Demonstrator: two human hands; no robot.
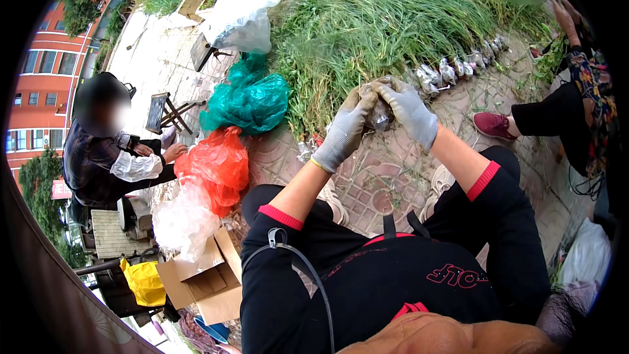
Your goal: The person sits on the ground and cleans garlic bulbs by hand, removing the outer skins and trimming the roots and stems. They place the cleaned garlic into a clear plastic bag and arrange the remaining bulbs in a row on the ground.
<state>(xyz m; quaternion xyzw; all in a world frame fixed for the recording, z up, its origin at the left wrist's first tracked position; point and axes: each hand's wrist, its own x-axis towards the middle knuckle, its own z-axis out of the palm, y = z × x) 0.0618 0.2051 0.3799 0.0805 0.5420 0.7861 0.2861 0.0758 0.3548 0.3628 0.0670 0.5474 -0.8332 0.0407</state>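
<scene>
My left hand (pixel 346 127) and my right hand (pixel 409 107) both wear grey knit work gloves with soiled coated fingers. Between them is a small bundle in clear plastic film (pixel 380 117), gripped from both sides with the fingertips meeting at its top. What the film contains is mostly hidden. Just beyond my hands lies a large heap of long green grass-like plants (pixel 373 24). Along its near right edge several plant bases are wrapped in plastic (pixel 446 72). Another wrapped base (pixel 305 150) lies by my left wrist.
To the left lie a green plastic bag (pixel 248 98), a red plastic bag (pixel 216 169), a clear bag (pixel 184 221) and an open cardboard box (pixel 211 282). A folding stool (pixel 169 113) stands near a seated person (pixel 110 157). Another person's red shoe (pixel 495 126) rests on the paving at right.
</scene>
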